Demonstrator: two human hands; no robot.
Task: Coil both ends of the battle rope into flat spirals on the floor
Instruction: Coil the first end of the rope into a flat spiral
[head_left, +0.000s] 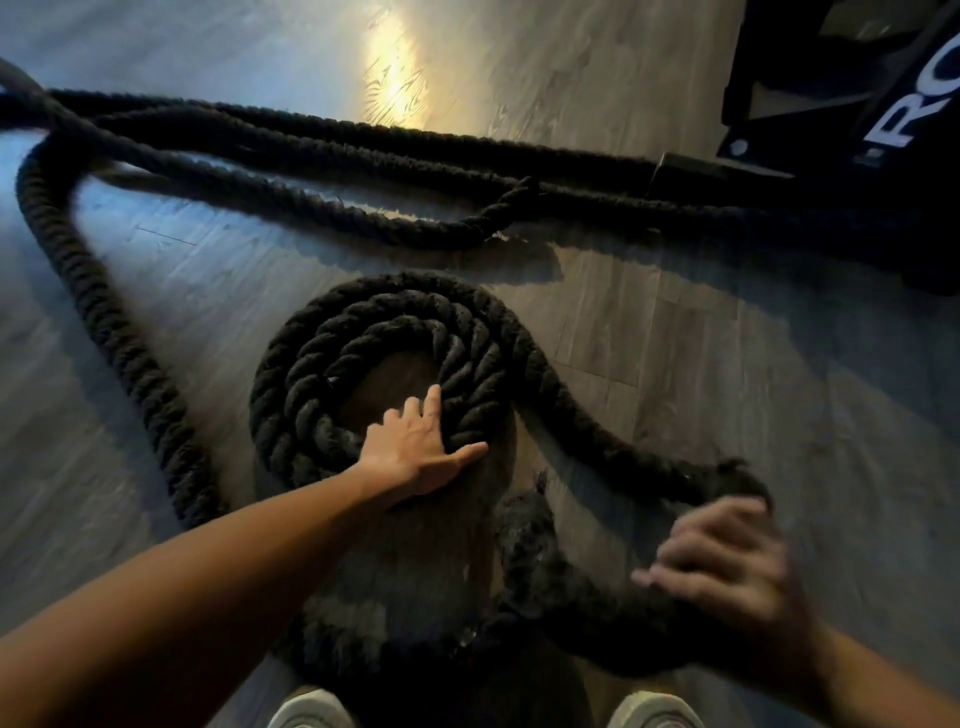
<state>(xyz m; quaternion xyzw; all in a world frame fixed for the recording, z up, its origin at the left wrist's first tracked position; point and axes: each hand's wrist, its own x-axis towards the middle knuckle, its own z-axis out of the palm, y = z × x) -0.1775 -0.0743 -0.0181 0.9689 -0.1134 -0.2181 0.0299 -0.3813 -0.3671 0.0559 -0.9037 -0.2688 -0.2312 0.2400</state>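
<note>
Where the next turn must be laid, entry one is the spiral (384, 332): battle rope (98, 312) wound in roughly three flat turns on the wood floor (727, 364), centre hollow, lying just ahead of the person's shoes (311, 712).

Entry two, free tail (665, 473): leaves the spiral's right side, runs toward the lower right, bends under the right hand (727, 566) and doubles back leftward along the near edge of view. Its long axis at that hand runs roughly left to right.

Entry three, left hand (415, 447): flat on the spiral's near-right arc, fingers straight and spread, thumb splayed to the right, pressing the turns down and gripping nothing.

Entry four, right hand: right of the spiral and nearer the body, apart from it, on the bend of the tail. Fingers are bent over the rope (motion blur hides whether they close round it).

Judgement: the right hand is better placed to feed the tail round the outer turn while the left pins.

Remaining stock: loose rope lengths (311, 156) cross the far floor near a black frame (831, 130); no second spiral is in view.
</note>
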